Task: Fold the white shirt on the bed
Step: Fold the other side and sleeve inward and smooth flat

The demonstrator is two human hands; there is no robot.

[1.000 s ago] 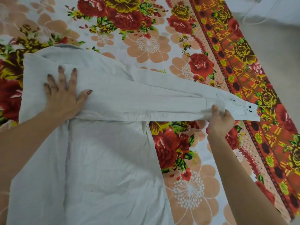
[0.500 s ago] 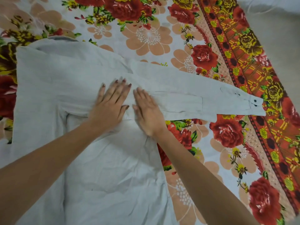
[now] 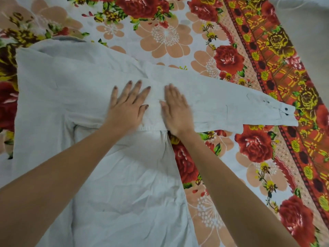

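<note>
The white shirt [image 3: 74, 90] lies flat on the floral bedsheet [image 3: 165, 36], body toward me. One long sleeve [image 3: 222, 104] stretches out to the right, and its buttoned cuff [image 3: 286, 113] rests over the sheet's red border. My left hand [image 3: 127, 104] presses flat on the sleeve where it crosses the shirt body, fingers spread. My right hand [image 3: 175, 109] lies flat beside it, a little to the right, slightly blurred. Neither hand grips the cloth.
The sheet's patterned red border [image 3: 277, 73] runs diagonally down the right side. Beyond it, at the top right, is a plain grey surface [image 3: 313, 32]. The shirt's collar end [image 3: 67, 39] is at the upper left.
My right hand let go of the cuff and came left onto the sleeve; my left hand slid right beside it. Since half a second ago my right hand has shifted slightly right.
</note>
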